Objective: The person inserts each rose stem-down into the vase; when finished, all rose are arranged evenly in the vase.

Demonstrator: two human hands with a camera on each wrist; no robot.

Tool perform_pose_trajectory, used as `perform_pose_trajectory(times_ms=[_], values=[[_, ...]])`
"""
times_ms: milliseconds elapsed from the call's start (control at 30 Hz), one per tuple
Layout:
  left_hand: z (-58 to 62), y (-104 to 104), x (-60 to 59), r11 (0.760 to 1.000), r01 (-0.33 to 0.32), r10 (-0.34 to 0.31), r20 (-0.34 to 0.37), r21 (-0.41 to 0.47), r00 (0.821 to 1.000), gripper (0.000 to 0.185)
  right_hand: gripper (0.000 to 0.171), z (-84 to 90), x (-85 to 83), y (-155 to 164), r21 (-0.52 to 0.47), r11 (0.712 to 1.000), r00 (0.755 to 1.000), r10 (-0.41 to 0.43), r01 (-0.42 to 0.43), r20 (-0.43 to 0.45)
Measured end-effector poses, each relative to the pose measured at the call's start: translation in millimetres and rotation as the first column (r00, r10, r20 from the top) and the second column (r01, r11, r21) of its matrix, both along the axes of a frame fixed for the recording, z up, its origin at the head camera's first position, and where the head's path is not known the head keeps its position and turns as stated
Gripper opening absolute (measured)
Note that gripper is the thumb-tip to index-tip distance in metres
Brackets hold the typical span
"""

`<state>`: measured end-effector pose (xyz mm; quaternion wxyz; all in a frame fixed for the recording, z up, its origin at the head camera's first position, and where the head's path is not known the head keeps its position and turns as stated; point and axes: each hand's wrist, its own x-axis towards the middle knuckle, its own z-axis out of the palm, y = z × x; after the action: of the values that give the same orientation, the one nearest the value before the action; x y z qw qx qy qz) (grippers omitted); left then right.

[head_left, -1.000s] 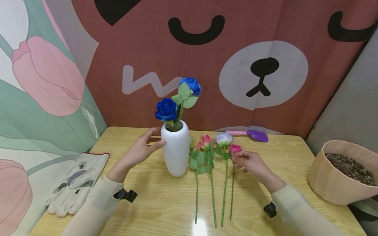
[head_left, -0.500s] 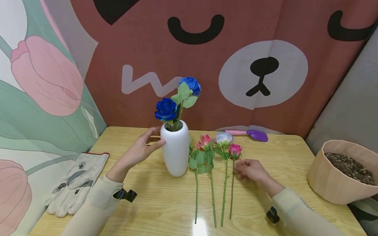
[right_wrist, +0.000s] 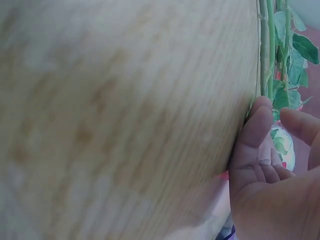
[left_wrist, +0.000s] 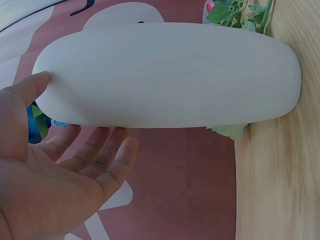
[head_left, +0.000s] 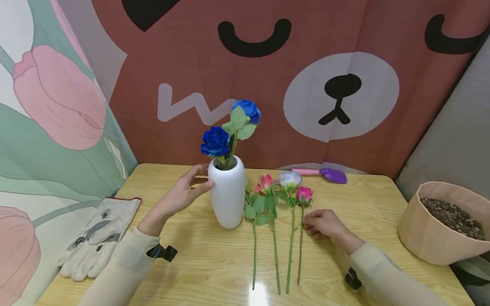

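Note:
A white vase (head_left: 226, 194) stands on the wooden table (head_left: 202, 282) with two blue roses (head_left: 216, 141) in it. My left hand (head_left: 182, 196) rests against its upper left side. In the left wrist view the thumb touches the vase (left_wrist: 170, 75) and the straight fingers (left_wrist: 100, 155) reach behind it. Several loose roses lie right of the vase, stems toward me. The rightmost is a small pink rose (head_left: 304, 194). My right hand (head_left: 323, 223) lies on the table beside its stem. In the right wrist view the thumb tip (right_wrist: 260, 120) meets the green stems (right_wrist: 267, 50), with the forefinger apart from it.
A pair of pale work gloves (head_left: 96, 237) lies at the table's left edge. A purple trowel (head_left: 329, 174) with a pink handle sits at the back edge. A beige pot of soil (head_left: 453, 222) stands at the right. Fabric backdrops close off the back and sides.
My right hand has slid from the pink rose's head down along its stem toward me. The left hand and the vase have stayed where they were.

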<state>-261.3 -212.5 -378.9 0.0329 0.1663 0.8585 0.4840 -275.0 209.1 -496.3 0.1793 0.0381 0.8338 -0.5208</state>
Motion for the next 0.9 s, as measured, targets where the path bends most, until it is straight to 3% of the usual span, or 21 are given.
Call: perform_pose_trajectory(times_ms=[600,900], values=[[0.3,-0.4,-1.7,1.0,-0.004,0.004,0.002,0.006,1.0,0.061,0.021,-1.2,-5.5,-4.7,0.084,0.996,1.0,0.012,-0.014,0.014],[-0.1,0.0,0.7,1.0,-0.011,0.011,0.008,0.004,1.0,0.063,0.022,0.1,-4.7,-0.5,0.018,1.0,1.0,-0.01,0.01,0.016]])
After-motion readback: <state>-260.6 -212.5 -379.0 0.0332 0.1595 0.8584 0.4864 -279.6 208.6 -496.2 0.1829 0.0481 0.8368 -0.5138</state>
